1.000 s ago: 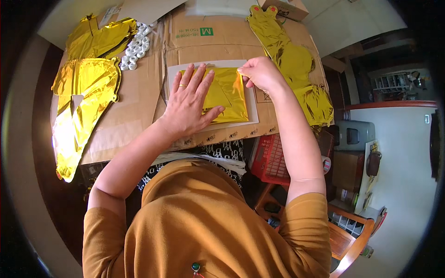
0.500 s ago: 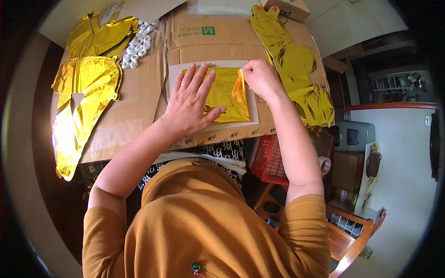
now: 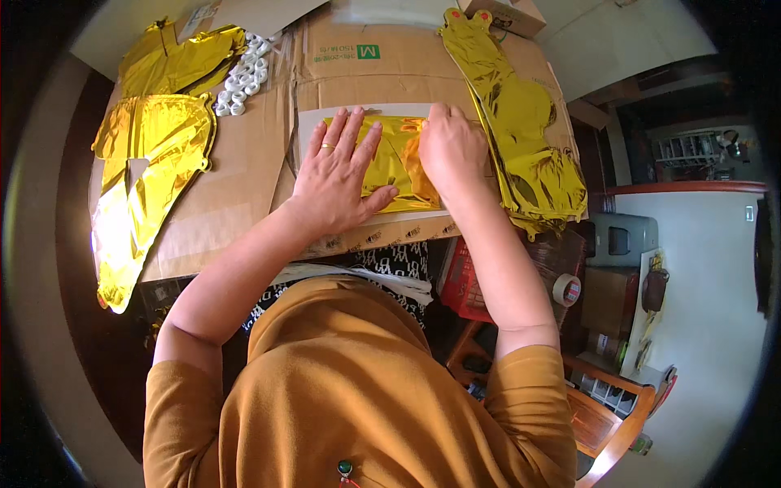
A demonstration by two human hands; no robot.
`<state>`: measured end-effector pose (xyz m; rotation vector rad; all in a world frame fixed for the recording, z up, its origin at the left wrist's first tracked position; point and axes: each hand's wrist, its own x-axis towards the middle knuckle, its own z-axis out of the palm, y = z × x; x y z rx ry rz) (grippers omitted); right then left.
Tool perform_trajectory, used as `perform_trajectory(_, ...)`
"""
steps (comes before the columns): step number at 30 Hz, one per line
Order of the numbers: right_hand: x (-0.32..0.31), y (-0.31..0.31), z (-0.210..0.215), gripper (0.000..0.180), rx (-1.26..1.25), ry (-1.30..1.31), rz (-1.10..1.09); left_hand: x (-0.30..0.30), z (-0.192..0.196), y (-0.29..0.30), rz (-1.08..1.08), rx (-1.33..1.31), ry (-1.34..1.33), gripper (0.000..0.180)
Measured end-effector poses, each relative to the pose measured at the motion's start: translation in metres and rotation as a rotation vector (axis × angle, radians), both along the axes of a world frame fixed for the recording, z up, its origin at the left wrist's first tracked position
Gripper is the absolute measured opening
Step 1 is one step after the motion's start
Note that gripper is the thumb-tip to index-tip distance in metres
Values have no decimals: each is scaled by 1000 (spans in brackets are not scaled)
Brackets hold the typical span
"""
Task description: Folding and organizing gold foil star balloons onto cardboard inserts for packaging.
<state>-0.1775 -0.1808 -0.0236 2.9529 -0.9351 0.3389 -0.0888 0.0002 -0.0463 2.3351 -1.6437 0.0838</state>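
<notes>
Two bare hands down flat on a folded gold foil sheet (image 3: 396, 163), near the middle of the cardboard (image 3: 244, 163) that covers the table. Under the gold foil sheet, a white card (image 3: 309, 122), with its left and top edges peeking out. Left hand (image 3: 338, 175) spread wide, fingers fanned out, palm pressing on the left half of the sheet, a ring on one finger. Right hand (image 3: 450, 150) pressed down on the right half, fingers close together and pointing toward the far edge; cannot tell if the fingertips pinch anything. A bit of orange showing in the foil between the two hands. At the far left corner of the cardboard, a crumpled gold balloon (image 3: 175, 57). Just below that, along the left edge, a bigger flat gold balloon (image 3: 146, 179) hanging over the near left side. Beside those, near the far edge, a bunch of small white rings (image 3: 242, 75). Along the right edge, a long gold balloon (image 3: 521, 122), running from the far side down past the right hand, just beside it. At the far right corner, a small brown box (image 3: 504, 12). Below the near edge of the cardboard, a red basket (image 3: 472, 281) and a roll of tape (image 3: 567, 289). Orange shirt sleeves at the bottom.
</notes>
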Motion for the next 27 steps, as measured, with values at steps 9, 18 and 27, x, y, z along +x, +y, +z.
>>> perform_trajectory(9, -20, 50, -16, 71, 245, -118, 390, 2, -7, -1, -5, 1, -34, 85)
perform_trajectory(18, -31, 35, -29, 80, 169, 13, 263, 1, -5, 2, 5, -19, 36, 86)
perform_trajectory(27, -38, 26, -43, 94, 11, 130, 326, -34, 30, -33, -1, -106, 166, 86)
